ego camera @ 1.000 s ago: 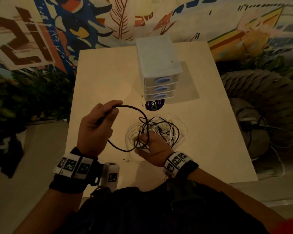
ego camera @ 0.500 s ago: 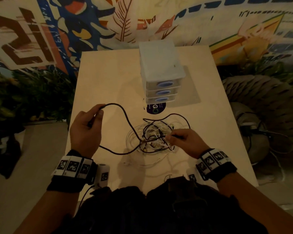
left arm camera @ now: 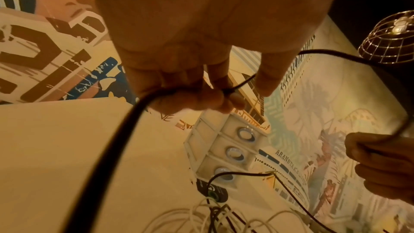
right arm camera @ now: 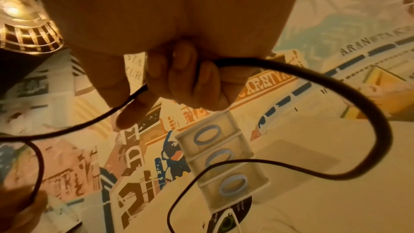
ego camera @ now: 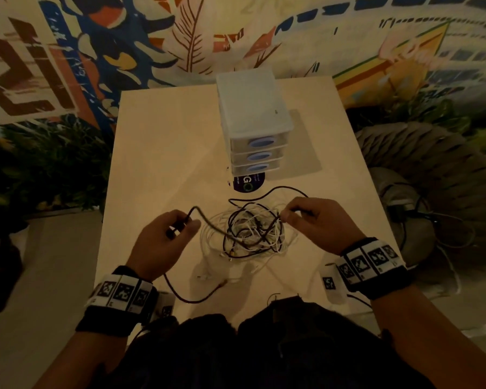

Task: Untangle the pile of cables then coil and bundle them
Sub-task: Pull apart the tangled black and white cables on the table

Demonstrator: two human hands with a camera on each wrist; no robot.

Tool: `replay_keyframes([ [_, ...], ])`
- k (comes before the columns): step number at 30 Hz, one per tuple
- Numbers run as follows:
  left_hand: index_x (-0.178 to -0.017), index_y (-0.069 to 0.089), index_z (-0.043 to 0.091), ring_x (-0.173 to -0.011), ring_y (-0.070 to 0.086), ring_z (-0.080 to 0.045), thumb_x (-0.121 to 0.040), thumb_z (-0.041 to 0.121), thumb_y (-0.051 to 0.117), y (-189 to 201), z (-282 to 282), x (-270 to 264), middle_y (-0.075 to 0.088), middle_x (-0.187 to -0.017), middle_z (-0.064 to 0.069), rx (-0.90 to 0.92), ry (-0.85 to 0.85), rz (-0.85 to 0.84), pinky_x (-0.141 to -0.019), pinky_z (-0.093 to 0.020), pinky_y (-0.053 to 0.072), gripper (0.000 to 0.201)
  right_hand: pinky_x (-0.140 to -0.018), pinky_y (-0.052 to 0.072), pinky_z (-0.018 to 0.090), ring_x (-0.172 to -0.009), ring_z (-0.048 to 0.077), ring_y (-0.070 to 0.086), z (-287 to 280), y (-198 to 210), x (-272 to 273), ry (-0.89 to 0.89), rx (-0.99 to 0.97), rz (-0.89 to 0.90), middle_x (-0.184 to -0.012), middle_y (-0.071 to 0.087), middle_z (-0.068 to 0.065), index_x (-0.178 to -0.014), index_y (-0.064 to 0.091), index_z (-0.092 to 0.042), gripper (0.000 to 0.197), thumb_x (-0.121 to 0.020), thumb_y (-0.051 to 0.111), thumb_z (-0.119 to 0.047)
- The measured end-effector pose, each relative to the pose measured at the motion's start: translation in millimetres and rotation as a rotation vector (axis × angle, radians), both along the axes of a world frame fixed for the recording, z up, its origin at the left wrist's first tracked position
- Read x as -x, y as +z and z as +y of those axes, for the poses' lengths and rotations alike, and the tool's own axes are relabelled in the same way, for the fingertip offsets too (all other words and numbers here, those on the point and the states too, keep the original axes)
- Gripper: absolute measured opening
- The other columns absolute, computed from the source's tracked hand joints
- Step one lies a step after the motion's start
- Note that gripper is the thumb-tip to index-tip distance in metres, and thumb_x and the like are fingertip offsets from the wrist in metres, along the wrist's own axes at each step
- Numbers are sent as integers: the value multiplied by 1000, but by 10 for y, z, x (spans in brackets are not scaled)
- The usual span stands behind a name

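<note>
A tangled pile of black and white cables [ego camera: 250, 233] lies on the pale table [ego camera: 163, 153] in front of me. My left hand [ego camera: 177, 228], left of the pile, grips one black cable [ego camera: 208, 223]; its fingers [left arm camera: 190, 95] curl round it. That cable runs down into the tangle, and a slack length [ego camera: 197, 296] trails below my left wrist. My right hand [ego camera: 295, 214], at the pile's right edge, pinches a black cable between thumb and curled fingers [right arm camera: 197, 81]. A wide black loop [right arm camera: 369, 105] swings out from that hand.
A white three-drawer box [ego camera: 253, 127] with blue oval handles stands behind the pile, with a dark round sticker [ego camera: 247, 182] at its foot. Plants and a painted wall lie beyond the left edge. To the right sits a woven seat [ego camera: 421, 175] with loose wires beside it.
My right hand has left the pile's near side and moved right, drawing a black cable out. The left hand's round loop has opened into a slack run to the pile.
</note>
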State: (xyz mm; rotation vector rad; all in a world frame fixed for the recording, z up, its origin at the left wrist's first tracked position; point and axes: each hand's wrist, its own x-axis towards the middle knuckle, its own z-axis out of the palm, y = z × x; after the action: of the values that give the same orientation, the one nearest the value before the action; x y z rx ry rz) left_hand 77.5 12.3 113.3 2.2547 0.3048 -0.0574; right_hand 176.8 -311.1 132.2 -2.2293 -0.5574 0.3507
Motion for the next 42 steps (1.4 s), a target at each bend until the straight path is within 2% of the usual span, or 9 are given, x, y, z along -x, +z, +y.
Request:
replay_keyframes([
  [4, -88, 63, 21, -74, 63, -25, -86, 56, 59, 88, -8, -11, 64, -74, 2, 132, -86, -26, -74, -47, 52, 35, -57, 34, 18, -60, 6, 50, 59, -106, 77, 134, 118, -59, -66, 54, -16, -91, 70, -35, 19, -92, 60, -51],
  [12, -87, 61, 33, -52, 36, -9, -88, 33, 69, 161, -42, 64, 40, -56, 7, -38, -338, 80, -56, -28, 34, 8, -88, 53, 36, -90, 4, 62, -234, -704, 323, 136, 321, 203, -104, 66, -14, -114, 68, -36, 31, -91, 59, -56],
  [16, -93, 60, 42, -53, 38, -10, -82, 28, 69, 16, -185, 179, 45, -62, 13, -73, -461, 226, -56, -26, 33, 20, -80, 52, 27, -86, 1, 60, -190, -588, 100, -38, 171, -4, -104, 60, -14, -120, 62, -37, 33, -90, 64, -52],
  [19, -98, 61, 44, -59, 43, -10, -78, 27, 64, -74, -286, 242, 52, -69, 15, -64, -514, 328, -63, -29, 43, 26, -94, 48, 34, -105, 15, 59, -9, -583, -236, -67, 137, -142, -118, 59, -2, -130, 58, -35, 49, -87, 67, -55],
  [24, -108, 61, 49, -78, 51, -4, -73, 43, 51, -172, -313, 306, 56, -96, 9, -51, -625, 458, -76, -23, 47, 37, -89, 46, 41, -99, 24, 60, 399, -588, -505, 178, 506, -156, -99, 69, -1, -99, 72, -36, 41, -86, 54, -71],
  [29, -105, 66, 47, -81, 57, -5, -77, 55, 42, -176, -222, 284, 63, -91, 14, 10, -512, 429, -81, -30, 51, 38, -75, 47, 37, -81, 21, 60, 454, -584, -256, 169, 482, -100, -81, 65, -5, -87, 62, -29, 35, -94, 48, -60],
  [32, -102, 71, 39, -82, 65, -3, -100, 53, 42, -198, -211, 213, 71, -87, 13, 121, -318, 404, -85, -34, 53, 33, -64, 41, 31, -68, 14, 55, 385, -529, 31, 117, 404, -56, -72, 59, -8, -89, 59, -28, 31, -96, 50, -56],
  [36, -108, 69, 33, -73, 70, -13, -94, 69, 31, -251, -339, -86, 75, -86, 5, 172, -37, 421, -81, -37, 58, 55, -65, 50, 30, -78, 14, 64, 360, -549, 301, 130, 389, -48, -85, 70, -8, -96, 63, -30, 26, -96, 51, -54],
  [42, -112, 65, 24, -72, 72, -21, -95, 68, 44, -497, -603, -677, 75, -88, 0, 146, -20, 458, -72, -40, 61, 51, -65, 36, 25, -87, 20, 65, 440, -597, 471, 216, 298, -21, -98, 71, -4, -116, 64, -29, 25, -99, 50, -41],
])
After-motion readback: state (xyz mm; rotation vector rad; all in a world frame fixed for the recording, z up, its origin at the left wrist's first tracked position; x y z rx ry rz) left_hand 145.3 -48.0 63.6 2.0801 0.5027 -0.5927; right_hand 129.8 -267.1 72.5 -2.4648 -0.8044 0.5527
